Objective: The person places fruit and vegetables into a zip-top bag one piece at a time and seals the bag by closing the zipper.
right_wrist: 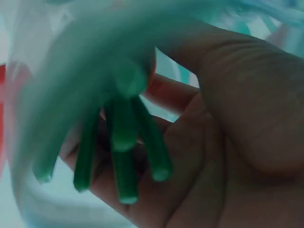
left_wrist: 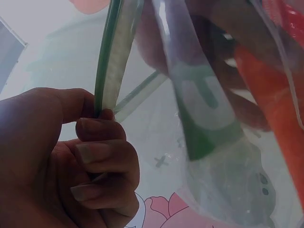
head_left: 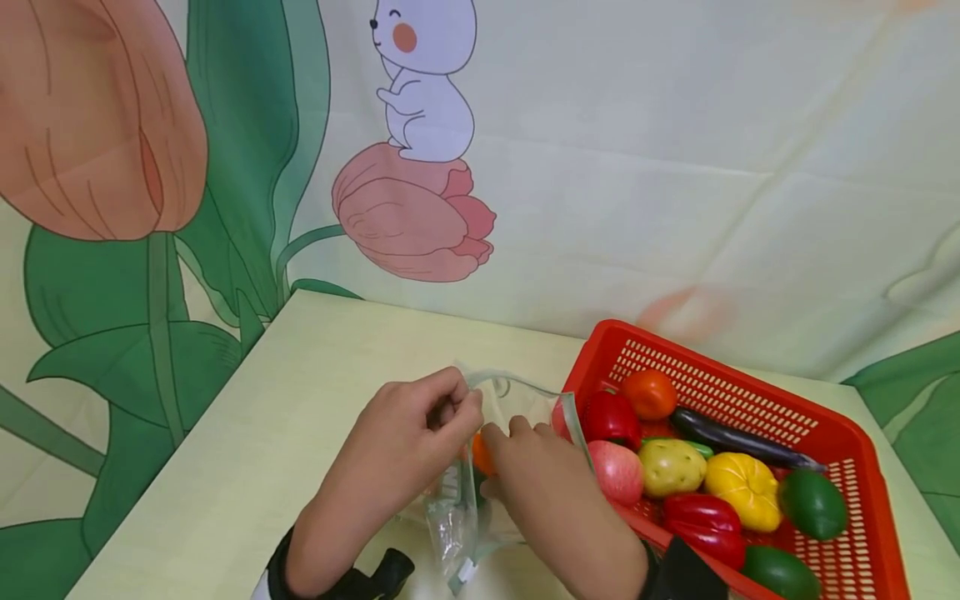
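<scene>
A clear zip bag with a green-edged mouth stands on the table in front of me. My left hand pinches the bag's rim between thumb and forefinger, clearly seen in the left wrist view, where the green zip strip rises from the fingertips. Inside the bag's mouth, my right hand holds an orange toy carrot. Its green stalks lie against the palm in the right wrist view. The fingertips are partly hidden behind the bag and the carrot.
To the right stands a red plastic basket with toy produce: an eggplant, a potato, a yellow pumpkin, a tomato, a red pepper and more. A printed cloth hangs behind the pale table.
</scene>
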`<state>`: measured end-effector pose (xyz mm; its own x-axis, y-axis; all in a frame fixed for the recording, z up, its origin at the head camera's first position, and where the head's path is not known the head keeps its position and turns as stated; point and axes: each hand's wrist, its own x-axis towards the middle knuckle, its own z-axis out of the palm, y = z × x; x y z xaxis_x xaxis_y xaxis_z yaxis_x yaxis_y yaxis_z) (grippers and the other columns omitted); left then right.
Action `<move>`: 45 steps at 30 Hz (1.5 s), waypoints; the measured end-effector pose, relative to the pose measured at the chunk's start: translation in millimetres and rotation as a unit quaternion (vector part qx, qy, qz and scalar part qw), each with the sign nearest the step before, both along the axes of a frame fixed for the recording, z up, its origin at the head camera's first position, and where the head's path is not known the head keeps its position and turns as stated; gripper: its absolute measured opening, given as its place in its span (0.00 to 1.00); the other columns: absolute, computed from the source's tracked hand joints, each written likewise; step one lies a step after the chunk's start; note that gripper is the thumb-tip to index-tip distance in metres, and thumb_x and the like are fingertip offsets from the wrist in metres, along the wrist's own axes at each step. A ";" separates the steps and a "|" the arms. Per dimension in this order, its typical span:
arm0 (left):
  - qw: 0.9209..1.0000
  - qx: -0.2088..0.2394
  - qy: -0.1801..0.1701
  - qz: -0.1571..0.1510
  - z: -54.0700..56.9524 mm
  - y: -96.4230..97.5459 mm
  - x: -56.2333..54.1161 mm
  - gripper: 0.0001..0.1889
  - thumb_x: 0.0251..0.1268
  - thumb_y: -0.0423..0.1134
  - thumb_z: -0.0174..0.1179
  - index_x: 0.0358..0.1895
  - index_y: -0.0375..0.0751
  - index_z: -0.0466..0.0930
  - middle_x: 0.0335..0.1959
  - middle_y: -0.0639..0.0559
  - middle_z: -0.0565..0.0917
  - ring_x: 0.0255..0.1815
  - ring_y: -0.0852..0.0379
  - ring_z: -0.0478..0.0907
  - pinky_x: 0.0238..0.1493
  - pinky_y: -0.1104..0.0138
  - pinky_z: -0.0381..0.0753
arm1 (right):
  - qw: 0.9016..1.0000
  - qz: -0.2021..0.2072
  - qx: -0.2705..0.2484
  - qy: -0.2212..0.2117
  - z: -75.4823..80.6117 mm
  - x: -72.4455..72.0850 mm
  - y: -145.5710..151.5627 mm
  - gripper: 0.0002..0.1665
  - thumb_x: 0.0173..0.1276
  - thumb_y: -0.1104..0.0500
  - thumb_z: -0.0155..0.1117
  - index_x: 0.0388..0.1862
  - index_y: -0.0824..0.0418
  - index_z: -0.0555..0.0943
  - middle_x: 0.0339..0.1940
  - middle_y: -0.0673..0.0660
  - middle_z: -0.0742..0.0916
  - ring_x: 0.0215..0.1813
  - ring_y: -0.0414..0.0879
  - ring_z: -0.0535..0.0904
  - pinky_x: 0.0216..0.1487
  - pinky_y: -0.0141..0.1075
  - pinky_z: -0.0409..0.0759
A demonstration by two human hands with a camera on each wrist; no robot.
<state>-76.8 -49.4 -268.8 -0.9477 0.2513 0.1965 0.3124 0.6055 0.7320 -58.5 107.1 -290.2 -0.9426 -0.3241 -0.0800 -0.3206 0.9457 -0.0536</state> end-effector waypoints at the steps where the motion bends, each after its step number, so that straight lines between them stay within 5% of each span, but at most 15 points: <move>1: 1.000 -0.001 0.003 0.001 -0.1 0.0 0.0 0.14 0.64 0.45 0.55 0.19 0.56 0.67 0.12 0.62 0.68 0.16 0.66 0.68 0.22 0.71 0.65 | 1.000 0.000 0.002 -0.001 -2.8 -3.2 -1.8 0.25 0.49 0.47 0.76 0.44 0.53 0.77 0.26 0.53 0.78 0.26 0.48 0.71 0.23 0.37 0.70; 15: 1.000 0.004 -0.016 0.009 3.2 -2.1 2.0 0.15 0.65 0.47 0.53 0.18 0.59 0.66 0.11 0.63 0.68 0.13 0.65 0.68 0.20 0.71 0.66 | 1.000 0.003 -0.017 -0.022 -21.9 -23.8 -12.5 0.22 0.45 0.56 0.79 0.40 0.57 0.82 0.34 0.55 0.81 0.28 0.47 0.71 0.23 0.35 0.74; 23: 0.999 0.014 -0.030 0.007 3.9 -1.7 1.2 0.15 0.66 0.47 0.53 0.19 0.59 0.66 0.12 0.61 0.68 0.11 0.64 0.68 0.20 0.70 0.67 | 0.999 0.019 -0.033 0.011 -15.8 -16.6 -5.2 0.16 0.51 0.58 0.74 0.38 0.53 0.78 0.27 0.50 0.75 0.26 0.44 0.68 0.17 0.31 0.64; 28: 0.999 0.011 -0.036 -0.002 1.9 -0.4 1.2 0.14 0.66 0.48 0.53 0.20 0.59 0.67 0.12 0.61 0.69 0.13 0.64 0.68 0.20 0.71 0.67 | 0.997 0.009 -0.074 -0.010 -2.2 -8.8 3.0 0.16 0.55 0.58 0.71 0.42 0.49 0.79 0.30 0.47 0.77 0.30 0.43 0.71 0.21 0.31 0.68; 35: 0.998 0.016 -0.067 -0.002 3.5 -0.9 2.2 0.14 0.67 0.48 0.52 0.21 0.58 0.68 0.14 0.59 0.70 0.11 0.62 0.70 0.18 0.70 0.69 | 0.985 -0.020 -0.170 -0.034 10.0 3.7 23.7 0.21 0.65 0.53 0.63 0.57 0.44 0.76 0.44 0.41 0.82 0.43 0.37 0.79 0.41 0.32 0.80; 40: 0.998 0.006 -0.067 0.003 2.9 -0.4 1.0 0.14 0.67 0.49 0.52 0.21 0.57 0.68 0.13 0.59 0.68 0.12 0.62 0.70 0.18 0.70 0.67 | 0.972 -0.068 -0.227 -0.007 15.0 11.6 39.2 0.21 0.64 0.56 0.65 0.54 0.37 0.76 0.40 0.36 0.81 0.38 0.29 0.77 0.39 0.24 0.78; 45: 0.999 -0.001 -0.050 0.010 2.4 -0.9 -0.1 0.14 0.66 0.47 0.53 0.20 0.58 0.67 0.12 0.59 0.67 0.13 0.63 0.69 0.20 0.71 0.66 | 0.950 -0.144 -0.275 -0.020 24.7 14.0 60.8 0.15 0.64 0.47 0.64 0.49 0.37 0.75 0.35 0.38 0.82 0.36 0.34 0.76 0.39 0.28 0.78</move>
